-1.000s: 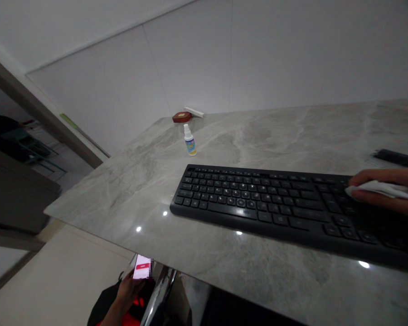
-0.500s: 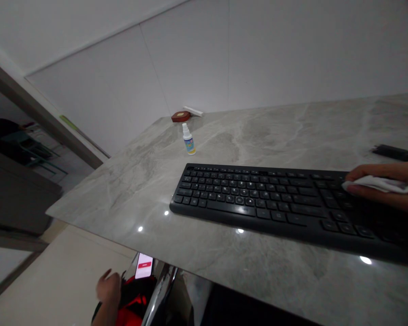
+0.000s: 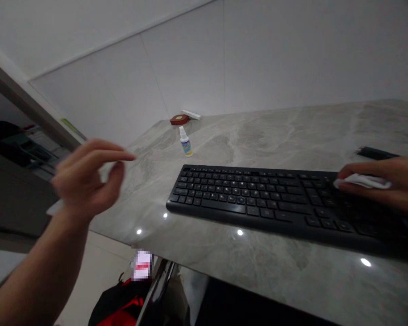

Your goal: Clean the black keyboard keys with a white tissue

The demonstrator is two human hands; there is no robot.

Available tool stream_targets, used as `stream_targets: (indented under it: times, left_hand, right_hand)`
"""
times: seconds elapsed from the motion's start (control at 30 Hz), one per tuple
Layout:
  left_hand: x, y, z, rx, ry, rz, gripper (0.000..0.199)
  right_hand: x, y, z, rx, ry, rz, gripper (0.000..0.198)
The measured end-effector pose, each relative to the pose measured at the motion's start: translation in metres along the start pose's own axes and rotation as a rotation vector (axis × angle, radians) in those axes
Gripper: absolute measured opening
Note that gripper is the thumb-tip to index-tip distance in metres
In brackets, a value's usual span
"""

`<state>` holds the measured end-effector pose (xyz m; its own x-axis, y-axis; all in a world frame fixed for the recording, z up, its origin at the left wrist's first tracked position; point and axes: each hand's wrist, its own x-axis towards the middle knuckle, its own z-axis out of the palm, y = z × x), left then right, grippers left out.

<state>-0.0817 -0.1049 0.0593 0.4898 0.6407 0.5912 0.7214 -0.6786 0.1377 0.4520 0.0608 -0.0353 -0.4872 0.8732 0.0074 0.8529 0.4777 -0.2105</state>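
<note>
My left hand (image 3: 91,176) is raised over the left part of the table, holding nothing, with fingers stretched forward and the thumb apart from them. A black keyboard (image 3: 224,206) lies across the table, its right end in shadow. Over that right end, my right hand (image 3: 394,181) grips a folded white wipe (image 3: 363,181) between thumb and fingers. Whether the wipe touches the keys I cannot tell. A small white spray bottle (image 3: 186,144) with a blue and yellow label stands upright beyond the keyboard's left corner.
At the back of the grey marble table (image 3: 258,136) lie a reddish-brown box (image 3: 179,120) and a white strip (image 3: 191,114). A dark brush-like object (image 3: 377,153) is behind my right hand. Below the front edge are a blurred-out phone screen (image 3: 142,265) and a black-and-red bag (image 3: 119,301).
My left hand has risen from beside the bag to above the table's left side. My right hand, still holding the wipe, appears slightly further left, as does the keyboard with the view.
</note>
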Motion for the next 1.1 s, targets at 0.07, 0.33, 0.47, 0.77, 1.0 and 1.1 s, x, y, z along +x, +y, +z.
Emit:
stream_targets:
  times: [0.07, 0.33, 0.47, 0.77, 1.0, 1.1]
  left_hand:
    - [0.046, 0.012, 0.014, 0.040, -0.140, 0.220, 0.024]
    - [0.160, 0.066, 0.136, -0.052, -0.703, 0.474, 0.073]
    - [0.170, 0.065, 0.178, -0.130, -0.748, 0.486, 0.090]
    - [0.166, 0.054, 0.189, -0.151, -0.821, 0.459, 0.087]
    - [0.163, 0.047, 0.205, -0.269, -0.663, 0.474, 0.071]
    - [0.163, 0.041, 0.212, -0.360, -0.630, 0.509, 0.062]
  right_hand:
    - [0.000, -0.002, -0.001, 0.003, -0.003, -0.012, 0.057]
    - [-0.007, -0.040, -0.023, 0.047, -0.018, -0.012, 0.038]
    - [-0.010, -0.054, -0.029, 0.026, 0.038, -0.030, 0.029]
    - [-0.014, -0.065, -0.026, 0.102, 0.045, -0.092, 0.022]
    - [-0.014, -0.064, -0.024, 0.128, 0.022, -0.201, 0.020]
    - [-0.014, -0.065, -0.025, 0.058, 0.022, -0.157, 0.024]
